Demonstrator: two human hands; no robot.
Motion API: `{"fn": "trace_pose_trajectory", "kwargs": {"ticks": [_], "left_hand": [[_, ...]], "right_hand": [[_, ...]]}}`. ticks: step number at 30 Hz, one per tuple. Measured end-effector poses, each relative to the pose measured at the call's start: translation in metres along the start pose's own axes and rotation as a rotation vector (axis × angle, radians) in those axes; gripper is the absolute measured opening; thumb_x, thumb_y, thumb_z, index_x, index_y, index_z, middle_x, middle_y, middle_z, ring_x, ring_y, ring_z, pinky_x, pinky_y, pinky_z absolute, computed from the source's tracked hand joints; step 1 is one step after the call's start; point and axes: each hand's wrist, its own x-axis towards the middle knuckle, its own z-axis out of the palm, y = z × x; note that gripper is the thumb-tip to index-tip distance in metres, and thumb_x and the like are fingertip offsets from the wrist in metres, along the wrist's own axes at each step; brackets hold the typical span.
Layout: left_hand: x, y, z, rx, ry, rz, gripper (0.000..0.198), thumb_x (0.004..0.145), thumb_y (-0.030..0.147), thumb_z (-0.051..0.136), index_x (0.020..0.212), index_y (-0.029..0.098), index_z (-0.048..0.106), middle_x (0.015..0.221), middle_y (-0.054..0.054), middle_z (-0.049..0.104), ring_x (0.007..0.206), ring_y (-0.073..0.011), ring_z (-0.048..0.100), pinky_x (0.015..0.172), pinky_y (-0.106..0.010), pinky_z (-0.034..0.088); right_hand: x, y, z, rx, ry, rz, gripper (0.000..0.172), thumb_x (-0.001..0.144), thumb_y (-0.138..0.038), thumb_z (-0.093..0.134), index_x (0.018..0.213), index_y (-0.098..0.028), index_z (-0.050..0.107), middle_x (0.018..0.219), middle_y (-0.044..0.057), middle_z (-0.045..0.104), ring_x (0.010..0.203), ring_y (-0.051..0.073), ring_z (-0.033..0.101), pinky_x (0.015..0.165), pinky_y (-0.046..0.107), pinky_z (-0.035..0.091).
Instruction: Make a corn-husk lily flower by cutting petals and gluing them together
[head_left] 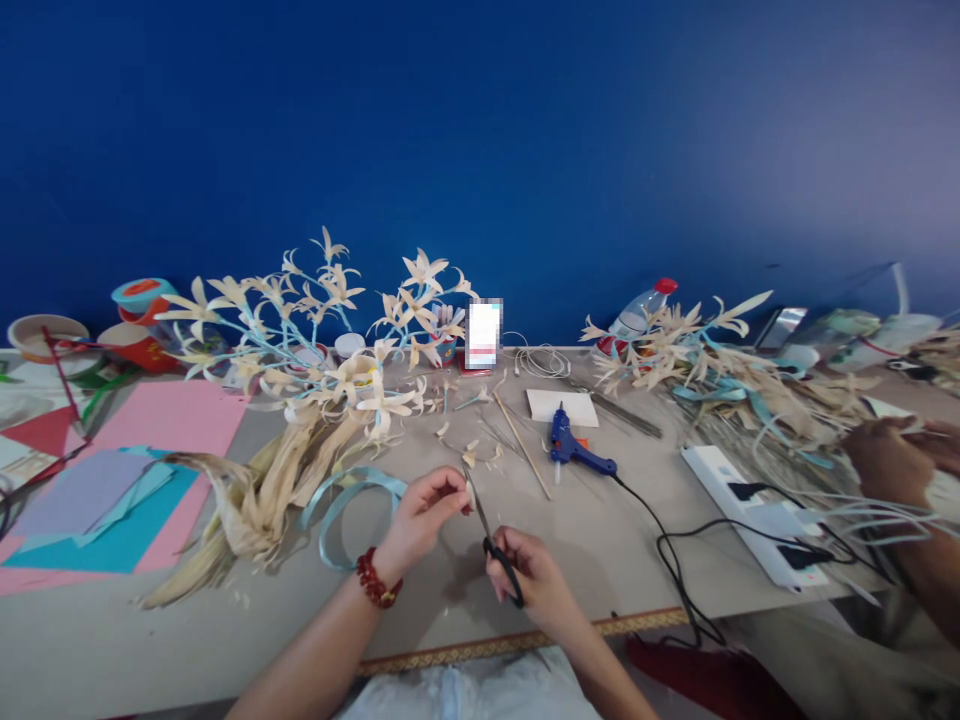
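My left hand (427, 512), with a red bead bracelet on its wrist, is closed in a pinch above the middle of the table. At its fingertips is a small pale piece of dried husk (470, 484), mostly hidden by the fingers. My right hand (534, 578) is wrapped round the black handles of a pair of scissors (501, 562). The blades point up and away, right beside the pinched piece; whether they touch it I cannot tell. Small cut husk pieces (487, 455) lie just beyond. Left of my left hand are a coil of light blue ribbon (330, 535) and dried corn husks (255, 500).
Husk flowers (330, 290) on blue stems stand at the back left. A blue glue gun (577, 450) lies to the right, its cable running near a white power strip (742, 520). Another person's hands (892, 465) work at the far right. Coloured paper (172, 420) lies left.
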Motion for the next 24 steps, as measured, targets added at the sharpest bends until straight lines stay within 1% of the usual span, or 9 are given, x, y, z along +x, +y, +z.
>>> {"fn": "trace_pose_trajectory", "kwargs": {"ticks": [7, 10, 15, 19, 24], "left_hand": [[0.000, 0.002, 0.001, 0.000, 0.011, -0.027, 0.020, 0.079, 0.034, 0.067, 0.072, 0.016, 0.061, 0.069, 0.000, 0.056, 0.067, -0.0140, 0.054, 0.067, -0.025, 0.042], [0.000, 0.002, 0.001, -0.007, 0.009, -0.030, 0.019, 0.078, 0.033, 0.067, 0.073, 0.016, 0.061, 0.069, 0.000, 0.056, 0.067, -0.0140, 0.054, 0.067, -0.025, 0.042], [0.001, 0.004, 0.002, -0.015, -0.002, -0.027, 0.018, 0.079, 0.031, 0.067, 0.071, 0.016, 0.060, 0.068, 0.000, 0.056, 0.066, -0.0130, 0.053, 0.067, -0.025, 0.041], [0.000, 0.005, 0.002, -0.029, 0.002, -0.046, 0.020, 0.077, 0.032, 0.069, 0.070, 0.016, 0.058, 0.067, 0.001, 0.055, 0.064, -0.0125, 0.053, 0.065, -0.024, 0.041], [0.000, 0.005, 0.002, -0.030, 0.009, -0.061, 0.022, 0.076, 0.034, 0.070, 0.072, 0.016, 0.059, 0.067, 0.000, 0.056, 0.064, -0.0130, 0.053, 0.064, -0.025, 0.042]], "right_hand": [[-0.002, -0.008, 0.000, -0.034, 0.015, 0.019, 0.038, 0.074, -0.048, 0.063, 0.060, -0.022, 0.038, 0.045, -0.007, 0.043, 0.043, 0.008, 0.033, 0.046, 0.022, 0.026], [-0.002, -0.005, -0.001, -0.030, 0.014, 0.021, 0.040, 0.073, -0.050, 0.063, 0.061, -0.022, 0.038, 0.046, -0.008, 0.043, 0.042, 0.007, 0.033, 0.045, 0.021, 0.025], [-0.001, 0.006, -0.006, -0.038, 0.008, -0.001, 0.036, 0.075, -0.045, 0.062, 0.062, -0.022, 0.038, 0.047, -0.008, 0.042, 0.043, 0.007, 0.032, 0.044, 0.021, 0.025], [-0.001, 0.006, -0.008, -0.059, 0.002, 0.010, 0.039, 0.075, -0.046, 0.064, 0.062, -0.023, 0.036, 0.046, -0.009, 0.039, 0.042, 0.008, 0.030, 0.044, 0.021, 0.025], [-0.001, 0.000, -0.010, -0.167, 0.034, -0.022, 0.044, 0.076, -0.051, 0.064, 0.059, -0.022, 0.035, 0.046, -0.008, 0.037, 0.045, 0.008, 0.029, 0.046, 0.021, 0.024]]}}
